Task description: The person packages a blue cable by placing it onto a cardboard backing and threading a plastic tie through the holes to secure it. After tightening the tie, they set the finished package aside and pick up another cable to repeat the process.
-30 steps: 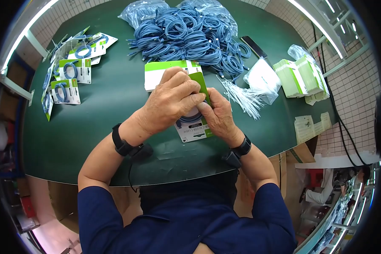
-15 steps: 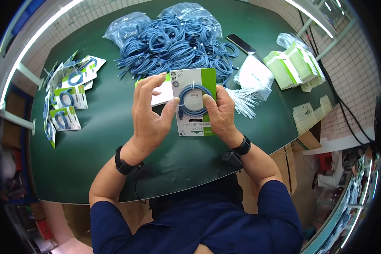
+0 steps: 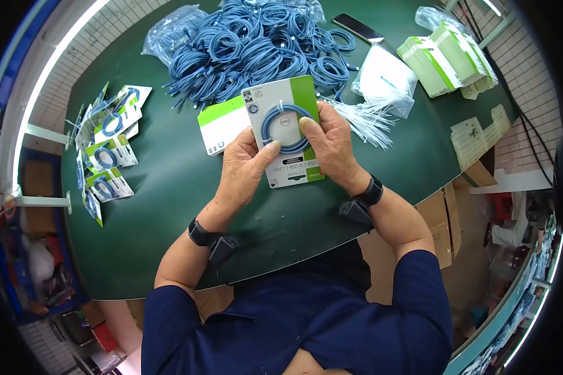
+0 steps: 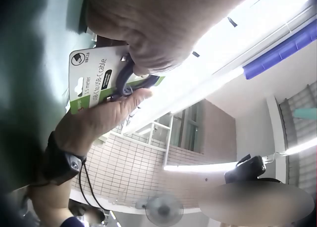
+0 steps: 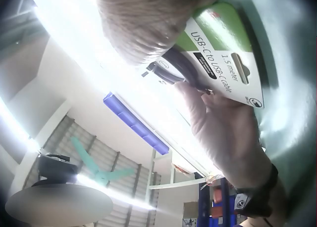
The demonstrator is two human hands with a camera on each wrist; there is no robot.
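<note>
Left hand [image 3: 243,167] and right hand [image 3: 332,145] both pinch the card [image 3: 283,130], thumbs curled onto its face. Card: white, green strip, 1 blue cable coil tied on. Held above the table [image 3: 162,187], near the cable pile [image 3: 250,47].

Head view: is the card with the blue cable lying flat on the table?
No, both hands, left hand and right hand, hold the card up.
</note>
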